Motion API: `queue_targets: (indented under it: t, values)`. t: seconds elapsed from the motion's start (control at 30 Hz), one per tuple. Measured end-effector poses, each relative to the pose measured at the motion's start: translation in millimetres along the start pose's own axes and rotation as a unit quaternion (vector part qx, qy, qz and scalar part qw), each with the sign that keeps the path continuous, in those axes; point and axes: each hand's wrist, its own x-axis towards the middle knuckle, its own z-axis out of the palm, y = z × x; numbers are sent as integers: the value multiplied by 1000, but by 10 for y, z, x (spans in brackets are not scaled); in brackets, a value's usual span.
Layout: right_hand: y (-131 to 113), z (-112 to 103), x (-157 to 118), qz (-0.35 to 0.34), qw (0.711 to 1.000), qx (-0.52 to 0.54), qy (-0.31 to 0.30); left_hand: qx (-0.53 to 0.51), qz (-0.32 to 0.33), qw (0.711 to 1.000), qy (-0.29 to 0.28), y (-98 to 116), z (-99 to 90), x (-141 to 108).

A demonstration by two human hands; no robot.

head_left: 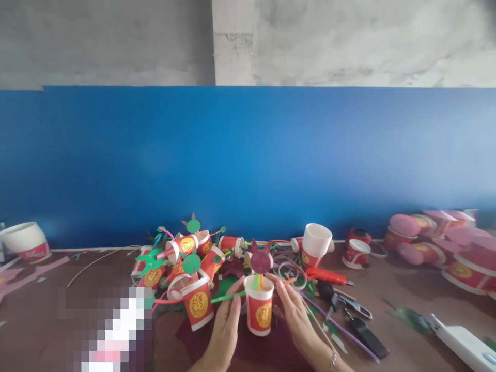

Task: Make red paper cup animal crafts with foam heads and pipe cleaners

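A red-and-white paper cup (pixel 259 312) with a yellow emblem stands upright between my hands. A dark purple paper animal head (pixel 262 257) with two pointed ears rises above its rim, with coloured straws under it. My left hand (pixel 227 325) is at the cup's left, fingers stretched out beside a green straw (pixel 228 297) that sticks out sideways. At the right, my right hand (pixel 294 316) has its fingers straight, close to an orange straw tip (pixel 290 281). Small gaps show between the cup's lower wall and both hands; whether fingertips touch the straws I cannot tell.
Several decorated cups (pixel 197 305) with green paper heads are piled at left. Stacked white cups (pixel 316 245), a red-orange cutter (pixel 326 276), keys with a black fob (pixel 367 336) and a purple straw (pixel 341 328) lie right. Pink-topped cups (pixel 473 258) stand far right, before a blue panel (pixel 248 165).
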Motion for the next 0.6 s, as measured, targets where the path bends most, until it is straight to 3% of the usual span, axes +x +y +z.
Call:
queue_targets:
  t: [0.23,0.43,0.6]
  values:
    - [72,-79,108,33,998,37,29,-10,-34,999,12,15,-45,63]
    - [-44,40,76,41,995,95,4,23,-33,999,36,-75,-102,59]
    - [-35,48,22,8,999,25,23,30,-40,999,21,23,-34,16]
